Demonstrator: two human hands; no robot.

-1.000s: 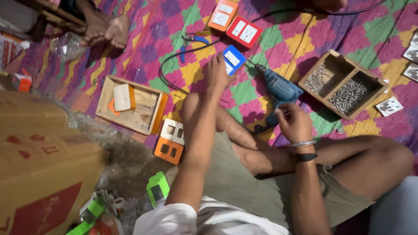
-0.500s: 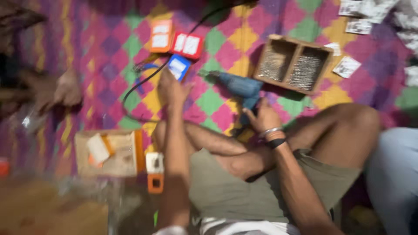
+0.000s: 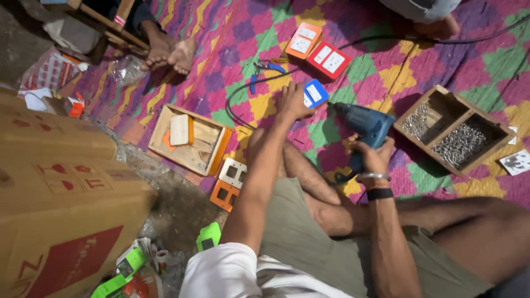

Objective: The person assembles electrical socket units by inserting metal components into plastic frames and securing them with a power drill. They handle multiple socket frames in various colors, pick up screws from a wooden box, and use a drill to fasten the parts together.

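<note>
Drill (image 3: 364,128), blue and likely heavy, rests on the patterned mat (image 3: 486,60); our right hand (image 3: 374,156) wraps its handle, left hand (image 3: 291,102) lies spread beside 1 light, rigid blue switch box (image 3: 314,92).

Bare patterned mat lies open between the shallow wooden tray (image 3: 190,139) and the left hand (image 3: 291,102). A black cable (image 3: 237,99) loops across that gap. Ahead, an orange switch box (image 3: 303,40) and a red one (image 3: 329,59) crowd the way. Right of the blue power drill (image 3: 365,126), the two-compartment wooden screw box (image 3: 454,129) blocks passage.
</note>
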